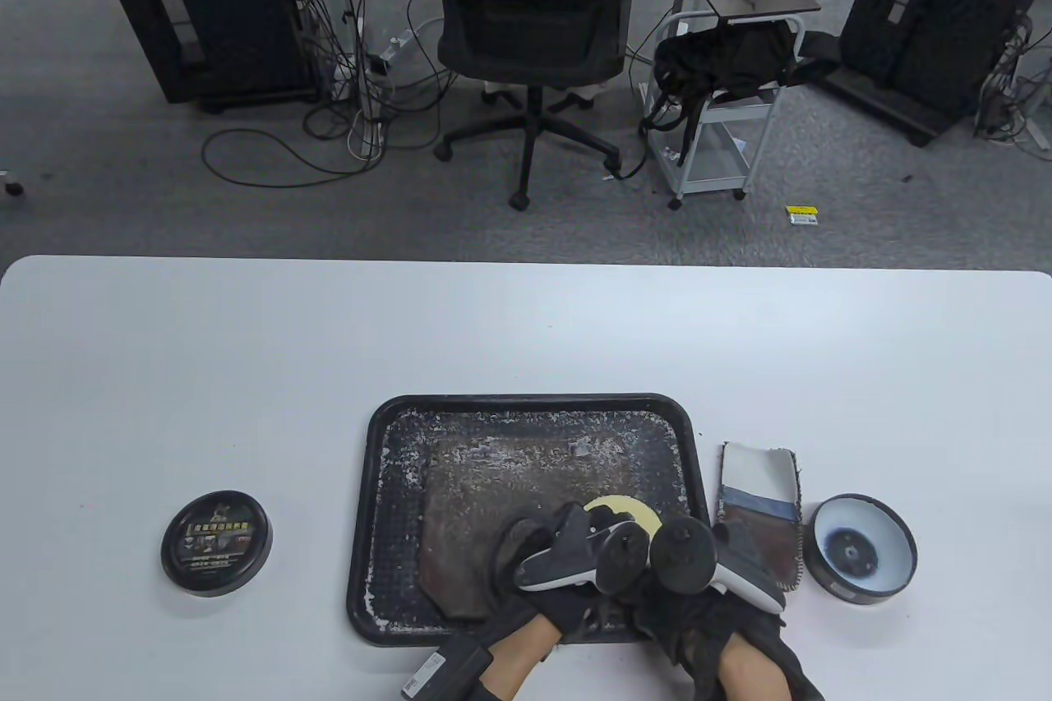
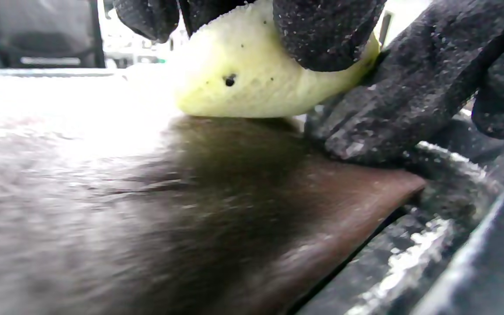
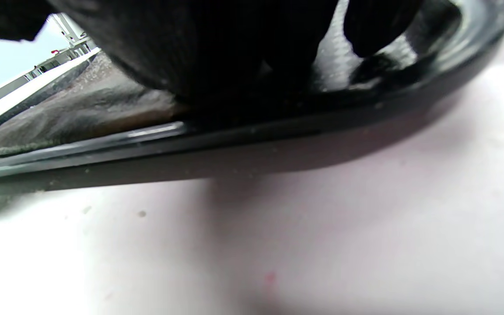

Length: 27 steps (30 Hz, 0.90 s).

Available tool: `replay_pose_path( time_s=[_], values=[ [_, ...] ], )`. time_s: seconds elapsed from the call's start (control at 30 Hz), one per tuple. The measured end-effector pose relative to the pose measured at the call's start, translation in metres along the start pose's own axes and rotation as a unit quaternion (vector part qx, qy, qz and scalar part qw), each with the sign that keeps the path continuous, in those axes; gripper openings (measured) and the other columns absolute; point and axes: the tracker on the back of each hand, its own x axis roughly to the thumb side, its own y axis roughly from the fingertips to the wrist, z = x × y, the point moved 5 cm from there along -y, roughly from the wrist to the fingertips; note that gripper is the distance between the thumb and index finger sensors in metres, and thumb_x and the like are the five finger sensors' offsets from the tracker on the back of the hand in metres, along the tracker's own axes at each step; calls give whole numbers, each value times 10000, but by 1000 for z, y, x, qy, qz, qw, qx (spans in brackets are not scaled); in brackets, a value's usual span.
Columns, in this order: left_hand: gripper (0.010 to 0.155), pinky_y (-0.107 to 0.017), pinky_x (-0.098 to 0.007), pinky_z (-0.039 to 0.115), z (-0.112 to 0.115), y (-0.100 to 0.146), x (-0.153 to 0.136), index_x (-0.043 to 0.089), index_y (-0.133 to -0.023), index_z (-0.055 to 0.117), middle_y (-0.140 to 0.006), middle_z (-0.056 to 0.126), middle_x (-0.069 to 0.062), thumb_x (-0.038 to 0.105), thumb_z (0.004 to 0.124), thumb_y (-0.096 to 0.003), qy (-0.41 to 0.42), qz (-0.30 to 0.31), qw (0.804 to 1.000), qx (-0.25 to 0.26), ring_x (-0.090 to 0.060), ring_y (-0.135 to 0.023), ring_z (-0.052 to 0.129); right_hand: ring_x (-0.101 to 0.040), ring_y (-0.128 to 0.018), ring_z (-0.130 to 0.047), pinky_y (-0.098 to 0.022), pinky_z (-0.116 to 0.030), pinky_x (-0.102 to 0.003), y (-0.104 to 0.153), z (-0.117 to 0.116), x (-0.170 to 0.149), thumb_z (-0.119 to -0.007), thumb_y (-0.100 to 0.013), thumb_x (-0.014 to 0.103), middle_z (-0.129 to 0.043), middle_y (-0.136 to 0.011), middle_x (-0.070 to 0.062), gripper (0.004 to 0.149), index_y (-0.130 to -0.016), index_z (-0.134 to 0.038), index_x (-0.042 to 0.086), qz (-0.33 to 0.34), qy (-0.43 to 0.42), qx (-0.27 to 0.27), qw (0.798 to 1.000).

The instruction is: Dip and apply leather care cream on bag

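Observation:
A brown leather bag (image 1: pixel 477 504) lies flat in a black tray (image 1: pixel 526 403) near the table's front edge. My left hand (image 1: pixel 526 553) grips a pale yellow sponge (image 1: pixel 625 505) and holds it down on the bag's right part. The left wrist view shows the fingertips (image 2: pixel 326 35) curled over the sponge (image 2: pixel 252 78), whose underside touches the leather (image 2: pixel 190 210). My right hand (image 1: pixel 682 561) sits right beside it, its gloved fingers (image 2: pixel 387 87) resting on the bag's corner. The right wrist view shows only dark glove above the tray rim (image 3: pixel 278 135). The open cream tin (image 1: pixel 859 557) stands right of the tray.
The tin's black lid (image 1: pixel 215 543) lies on the table left of the tray. A flat stitched piece in white, blue and brown (image 1: pixel 760 504) lies between tray and tin. White flecks cover the tray floor. An office chair (image 1: pixel 530 11) stands beyond the table's far edge.

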Motion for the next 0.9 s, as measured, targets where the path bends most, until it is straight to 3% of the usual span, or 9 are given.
replay_pose_path(
  time_s=[0.4,0.9],
  values=[
    [447,-781,-395,678,9,35,-51,463,-950,744,-1053,801,207,414,789,-508,-91,-37,992,-79,-78,-1007,824,-309,-943,-669,-662,-610,-601,-1,2,1,-785,-399,297,-723,-972,24,481,-879,-815,275,-9,9,-5,1000],
    [442,-787,-406,663,14,92,-137,468,-937,763,-1051,802,216,401,803,-502,-22,-131,980,-146,-75,-1013,811,-302,-939,-676,-660,-613,-598,-1,2,1,-784,-400,296,-730,-967,29,474,-872,-824,279,-10,4,-5,1000]
  ],
)
